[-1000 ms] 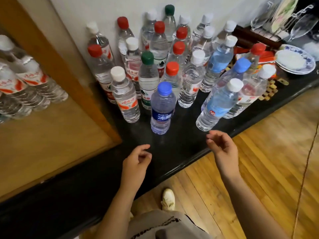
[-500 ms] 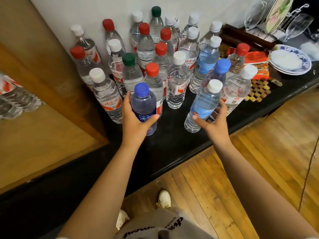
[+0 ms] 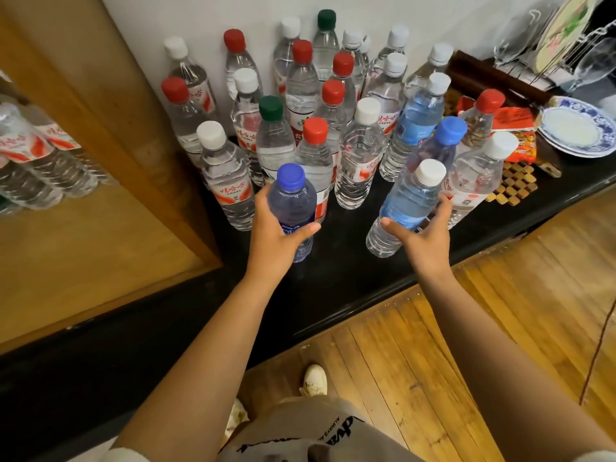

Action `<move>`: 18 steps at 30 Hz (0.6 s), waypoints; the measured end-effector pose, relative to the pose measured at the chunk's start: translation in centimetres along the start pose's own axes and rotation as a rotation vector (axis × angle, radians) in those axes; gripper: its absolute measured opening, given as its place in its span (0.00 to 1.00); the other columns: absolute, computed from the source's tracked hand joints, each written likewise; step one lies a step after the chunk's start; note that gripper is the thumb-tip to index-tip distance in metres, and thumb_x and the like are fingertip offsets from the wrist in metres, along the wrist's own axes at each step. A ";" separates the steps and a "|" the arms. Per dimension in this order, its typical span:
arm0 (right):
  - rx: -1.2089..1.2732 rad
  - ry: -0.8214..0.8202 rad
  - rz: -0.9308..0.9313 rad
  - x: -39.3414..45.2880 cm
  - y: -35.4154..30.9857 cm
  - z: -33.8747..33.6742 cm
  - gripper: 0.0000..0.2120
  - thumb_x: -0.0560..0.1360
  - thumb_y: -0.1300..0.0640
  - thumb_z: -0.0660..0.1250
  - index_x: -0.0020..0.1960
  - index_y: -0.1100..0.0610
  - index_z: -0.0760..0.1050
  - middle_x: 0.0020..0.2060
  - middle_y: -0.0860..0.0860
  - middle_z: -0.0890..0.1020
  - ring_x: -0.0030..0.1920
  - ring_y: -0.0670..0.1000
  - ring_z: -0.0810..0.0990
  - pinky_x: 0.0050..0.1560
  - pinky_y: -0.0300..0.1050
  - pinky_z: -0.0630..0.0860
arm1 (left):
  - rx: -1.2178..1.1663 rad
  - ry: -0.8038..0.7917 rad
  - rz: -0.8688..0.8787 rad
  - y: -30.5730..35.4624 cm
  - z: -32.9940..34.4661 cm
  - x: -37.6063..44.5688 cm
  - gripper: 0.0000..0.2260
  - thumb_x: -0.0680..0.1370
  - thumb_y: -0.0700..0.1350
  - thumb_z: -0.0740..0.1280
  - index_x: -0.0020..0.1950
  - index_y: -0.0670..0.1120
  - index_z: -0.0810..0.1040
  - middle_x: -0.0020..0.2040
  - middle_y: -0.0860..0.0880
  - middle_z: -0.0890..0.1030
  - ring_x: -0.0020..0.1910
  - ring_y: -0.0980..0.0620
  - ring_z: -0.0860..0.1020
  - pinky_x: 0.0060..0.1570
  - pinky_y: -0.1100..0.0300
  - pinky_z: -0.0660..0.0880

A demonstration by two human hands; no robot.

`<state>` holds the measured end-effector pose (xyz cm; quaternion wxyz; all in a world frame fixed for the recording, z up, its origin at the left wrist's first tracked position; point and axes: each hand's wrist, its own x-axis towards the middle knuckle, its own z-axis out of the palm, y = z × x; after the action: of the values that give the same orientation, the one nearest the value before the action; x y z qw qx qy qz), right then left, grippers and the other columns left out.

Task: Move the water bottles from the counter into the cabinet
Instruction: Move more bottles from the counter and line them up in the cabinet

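Floor: wooden planks [image 3: 416,355] run along the near edge of a black worktop [image 3: 350,261]; a white shoe [image 3: 315,380] stands on them.
Left hand: the left hand [image 3: 276,235] grips the small blue-capped bottle [image 3: 293,201], fingers curled round its far side, thumb across the front. The bottle is upright at the front of the worktop.
Right hand: the right hand [image 3: 423,238] holds the white-capped blue-tinted bottle [image 3: 410,201], thumb on its near side, fingers wrapped behind. This bottle leans to the right.
Whether lifted: I cannot tell if either bottle's base is off the worktop.
Bottle cluster: behind both hands, many water bottles [image 3: 333,105] stand close together on the worktop, back to the white wall [image 3: 233,11], with red, white, green and blue caps.
Cabinet: to the left, an open wooden cabinet [image 3: 100,245] already holds several bottles lying down [image 3: 33,161] at its far left.
Right end: a blue-and-white plate stack [image 3: 596,145], a red packet [image 3: 513,118] and a woven mat [image 3: 513,185] lie past the bottles.
Far corner: glasses in a rack [image 3: 566,45].
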<state>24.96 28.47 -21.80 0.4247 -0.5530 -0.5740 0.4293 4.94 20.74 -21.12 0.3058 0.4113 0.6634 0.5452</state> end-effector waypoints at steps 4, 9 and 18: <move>-0.026 -0.029 -0.010 -1.4 -0.4 0.0 0.33 0.67 0.59 0.75 0.65 0.49 0.61 0.56 0.39 0.73 0.53 0.36 0.75 0.52 0.29 0.71 | 0.017 -0.011 0.010 -0.4 -1.4 -1.8 0.35 0.66 0.38 0.76 0.66 0.51 0.60 0.60 0.58 0.69 0.62 0.59 0.68 0.55 0.80 0.66; 0.020 -0.138 -0.017 -5.0 -1.2 2.0 0.32 0.64 0.61 0.77 0.63 0.52 0.66 0.55 0.42 0.76 0.55 0.37 0.76 0.53 0.32 0.75 | 0.060 -0.016 -0.014 -1.1 -5.6 -4.9 0.36 0.65 0.37 0.76 0.68 0.46 0.62 0.57 0.62 0.68 0.60 0.59 0.69 0.52 0.81 0.66; 0.065 -0.502 -0.160 -11.5 -7.4 10.1 0.30 0.63 0.56 0.76 0.61 0.46 0.68 0.54 0.35 0.78 0.57 0.38 0.76 0.49 0.28 0.74 | 0.004 0.037 -0.109 -2.1 -18.7 -8.5 0.33 0.62 0.48 0.76 0.63 0.51 0.65 0.55 0.58 0.75 0.55 0.62 0.75 0.52 0.69 0.72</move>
<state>13.56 16.61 -17.60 0.3194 -0.3681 -0.6891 0.5363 -7.46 4.30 -19.39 0.3217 0.3650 0.6915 0.5340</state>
